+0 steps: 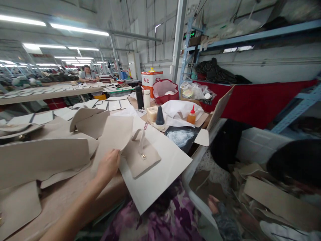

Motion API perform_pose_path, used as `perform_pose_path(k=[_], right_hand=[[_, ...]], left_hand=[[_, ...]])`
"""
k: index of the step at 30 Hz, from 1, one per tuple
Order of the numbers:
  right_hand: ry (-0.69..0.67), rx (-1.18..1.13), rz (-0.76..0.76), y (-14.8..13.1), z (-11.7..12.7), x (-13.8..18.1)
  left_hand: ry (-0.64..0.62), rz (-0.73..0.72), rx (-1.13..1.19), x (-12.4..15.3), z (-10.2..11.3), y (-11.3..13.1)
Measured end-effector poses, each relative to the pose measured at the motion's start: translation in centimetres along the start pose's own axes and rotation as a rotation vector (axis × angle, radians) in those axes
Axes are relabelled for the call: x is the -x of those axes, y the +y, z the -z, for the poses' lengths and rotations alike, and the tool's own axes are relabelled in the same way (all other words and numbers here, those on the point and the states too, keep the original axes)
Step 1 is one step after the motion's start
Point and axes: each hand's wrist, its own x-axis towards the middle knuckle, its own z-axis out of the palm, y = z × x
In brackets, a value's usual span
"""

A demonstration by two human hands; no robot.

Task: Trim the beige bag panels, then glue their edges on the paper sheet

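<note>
Beige leather piece (114,134) pinched at its edge by left hand (108,164), right hand (216,205) low beside bin, grip unclear

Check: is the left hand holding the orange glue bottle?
No. The left hand rests on a beige panel near the table edge; the orange bottle stands untouched farther back.

Single head-worn view, forward and down over the worktable (62,197); close to it, tilted rightward.

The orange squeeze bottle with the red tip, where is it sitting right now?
In the head view the orange squeeze bottle stands upright right of centre at the far end of the table, on white paper, just right of the black cone.
</note>
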Motion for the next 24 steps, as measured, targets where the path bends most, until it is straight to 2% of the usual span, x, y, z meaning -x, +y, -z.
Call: perform_pose_path(k=[2, 4, 5, 8, 11, 14, 17, 20, 22, 24], right_hand=[[-0.037, -0.066, -0.008, -0.3, -0.2, -0.2], [-0.103, -0.186, -0.016, -1.5, -0.6, -0.2], [-0.157, -0.277, -0.022, -2.4, -0.8, -0.3], [-0.400, -0.750, -0.074, -5.5, -1.6, -0.3], [-0.374, -0.766, -0.156, -7.0, -2.1, -0.6], [-0.309, -0.716, -0.298, -5.9, -2.2, -0.8], [-0.334, -0.737, -0.398, -3.9, -2.0, -0.9], [-0.370, -0.736, -0.397, -2.8, -1.7, -0.9], [-0.401, -0.721, -0.360, -2.7, -1.4, -1.0], [-0.472, -0.696, -0.299, -3.1, -0.9, -1.3]], left_hand=[[0.158, -0.023, 0.085, 2.4, 2.0, 1.5], [0.248, -0.125, 0.229, 5.4, 3.1, 3.9], [0.225, -0.198, 0.303, 6.9, 3.2, 5.4], [0.011, -0.412, 0.524, 11.2, 1.8, 9.8], [-0.180, -0.542, 0.629, 13.8, -0.7, 13.4], [-0.295, -0.578, 0.650, 14.6, -2.6, 15.5], [-0.376, -0.595, 0.675, 14.3, -3.3, 16.7], [-0.487, -0.575, 0.763, 13.2, -3.1, 17.3], [-0.603, -0.516, 0.840, 12.2, -2.8, 17.3], [-0.662, -0.423, 0.881, 11.1, -2.8, 17.0]])
